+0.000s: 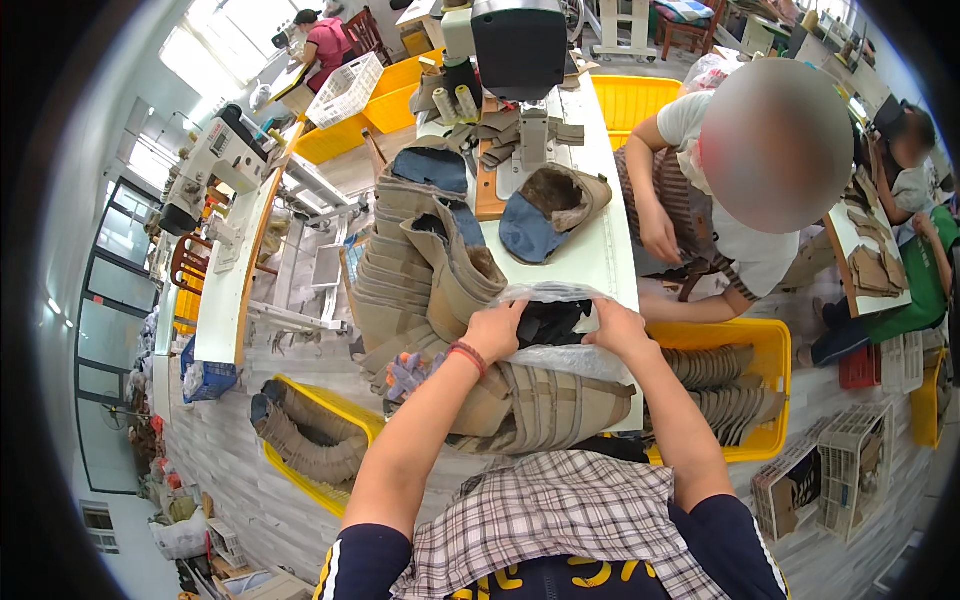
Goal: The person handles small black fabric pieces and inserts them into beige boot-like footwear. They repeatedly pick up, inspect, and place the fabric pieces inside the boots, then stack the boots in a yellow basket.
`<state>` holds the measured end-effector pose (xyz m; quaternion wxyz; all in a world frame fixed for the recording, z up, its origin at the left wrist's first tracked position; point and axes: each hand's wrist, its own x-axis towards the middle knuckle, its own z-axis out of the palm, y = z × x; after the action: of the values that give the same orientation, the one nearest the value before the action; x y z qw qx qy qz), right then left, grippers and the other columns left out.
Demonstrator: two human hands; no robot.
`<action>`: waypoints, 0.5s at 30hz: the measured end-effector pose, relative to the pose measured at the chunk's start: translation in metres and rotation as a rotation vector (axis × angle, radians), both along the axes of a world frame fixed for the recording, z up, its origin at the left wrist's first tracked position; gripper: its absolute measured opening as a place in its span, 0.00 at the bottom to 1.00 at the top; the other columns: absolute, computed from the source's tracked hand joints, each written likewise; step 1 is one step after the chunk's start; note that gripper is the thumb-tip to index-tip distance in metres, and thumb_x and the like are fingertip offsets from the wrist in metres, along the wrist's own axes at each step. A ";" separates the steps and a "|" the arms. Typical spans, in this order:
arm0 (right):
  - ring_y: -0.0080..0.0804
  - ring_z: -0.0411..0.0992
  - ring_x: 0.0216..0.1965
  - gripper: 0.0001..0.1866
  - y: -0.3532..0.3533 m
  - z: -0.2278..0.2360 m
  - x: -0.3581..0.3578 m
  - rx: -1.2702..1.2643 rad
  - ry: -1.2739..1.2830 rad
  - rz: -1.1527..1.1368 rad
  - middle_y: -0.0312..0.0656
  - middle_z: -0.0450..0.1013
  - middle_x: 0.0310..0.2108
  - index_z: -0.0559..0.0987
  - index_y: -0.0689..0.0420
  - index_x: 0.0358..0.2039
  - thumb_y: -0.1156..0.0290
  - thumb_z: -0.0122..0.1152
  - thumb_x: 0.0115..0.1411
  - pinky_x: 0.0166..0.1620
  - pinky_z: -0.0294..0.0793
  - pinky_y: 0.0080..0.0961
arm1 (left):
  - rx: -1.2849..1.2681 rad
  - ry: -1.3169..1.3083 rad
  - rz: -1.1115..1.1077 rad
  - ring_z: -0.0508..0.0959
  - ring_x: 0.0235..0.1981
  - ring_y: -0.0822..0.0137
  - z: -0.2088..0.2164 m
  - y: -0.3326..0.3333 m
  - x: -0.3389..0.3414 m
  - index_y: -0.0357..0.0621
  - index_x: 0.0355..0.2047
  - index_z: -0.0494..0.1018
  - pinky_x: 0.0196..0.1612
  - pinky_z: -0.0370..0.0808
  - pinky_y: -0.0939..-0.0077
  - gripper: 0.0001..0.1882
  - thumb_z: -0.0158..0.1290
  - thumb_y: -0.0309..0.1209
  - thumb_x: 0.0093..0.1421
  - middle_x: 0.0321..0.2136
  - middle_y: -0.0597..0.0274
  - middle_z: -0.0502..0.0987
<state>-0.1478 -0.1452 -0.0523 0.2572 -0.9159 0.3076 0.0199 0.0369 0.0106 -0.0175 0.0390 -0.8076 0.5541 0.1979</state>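
Observation:
Both my hands are at a transparent plastic bag on the near part of the white sewing table. My left hand grips the bag's left edge, and my right hand grips the right edge, spreading its mouth. Inside lie black flat pieces. Right below the bag is a row of nested tan shoe uppers. A tall stack of similar tan uppers leans at my left. One upper with blue lining and brown fur lies farther up the table.
A sewing machine with thread cones stands at the far end. Yellow crates of uppers sit to the right and lower left. A co-worker sits close on the right, an arm near the table edge. Purple-grey scraps lie by my left forearm.

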 end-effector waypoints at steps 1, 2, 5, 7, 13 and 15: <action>0.47 0.73 0.45 0.39 -0.006 -0.012 0.001 0.018 -0.088 0.028 0.47 0.74 0.43 0.70 0.52 0.54 0.64 0.75 0.40 0.45 0.74 0.38 | -0.004 0.085 0.008 0.75 0.49 0.49 -0.008 -0.005 0.006 0.48 0.63 0.55 0.48 0.74 0.60 0.42 0.58 0.29 0.46 0.51 0.44 0.71; 0.47 0.73 0.45 0.37 -0.010 -0.023 0.001 0.069 -0.128 0.019 0.46 0.73 0.43 0.70 0.53 0.53 0.66 0.74 0.40 0.45 0.74 0.38 | -0.007 0.169 0.017 0.73 0.51 0.49 -0.015 -0.009 0.012 0.48 0.64 0.54 0.50 0.73 0.60 0.45 0.60 0.30 0.45 0.53 0.43 0.70; 0.47 0.73 0.44 0.29 -0.006 -0.020 0.013 0.257 -0.291 -0.033 0.44 0.72 0.43 0.74 0.53 0.50 0.74 0.69 0.44 0.45 0.72 0.38 | 0.041 0.334 0.088 0.71 0.54 0.48 -0.018 -0.019 0.021 0.47 0.65 0.51 0.52 0.71 0.60 0.50 0.64 0.30 0.42 0.54 0.41 0.69; 0.46 0.72 0.42 0.25 -0.003 -0.020 0.016 0.183 -0.312 -0.014 0.44 0.72 0.42 0.75 0.54 0.47 0.76 0.67 0.45 0.44 0.72 0.39 | 0.246 0.481 0.245 0.72 0.52 0.47 0.015 -0.033 0.016 0.45 0.64 0.52 0.51 0.71 0.59 0.48 0.64 0.28 0.43 0.50 0.42 0.73; 0.41 0.73 0.40 0.07 0.002 -0.033 0.013 0.060 -0.434 -0.065 0.40 0.73 0.37 0.79 0.57 0.30 0.78 0.64 0.48 0.41 0.73 0.33 | 0.012 0.329 0.289 0.73 0.50 0.44 -0.033 -0.037 0.018 0.43 0.59 0.59 0.50 0.71 0.58 0.31 0.52 0.28 0.53 0.49 0.40 0.73; 0.39 0.73 0.39 0.06 0.001 -0.025 0.000 -0.045 -0.596 -0.009 0.38 0.74 0.35 0.79 0.58 0.28 0.79 0.63 0.48 0.40 0.73 0.30 | -0.111 0.269 0.312 0.74 0.49 0.44 -0.045 -0.030 0.016 0.42 0.55 0.62 0.49 0.72 0.56 0.25 0.48 0.28 0.56 0.49 0.40 0.72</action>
<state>-0.1475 -0.1444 -0.0768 0.3159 -0.8855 0.2230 -0.2578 0.0534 -0.0197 -0.0627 -0.1108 -0.8508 0.4328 0.2767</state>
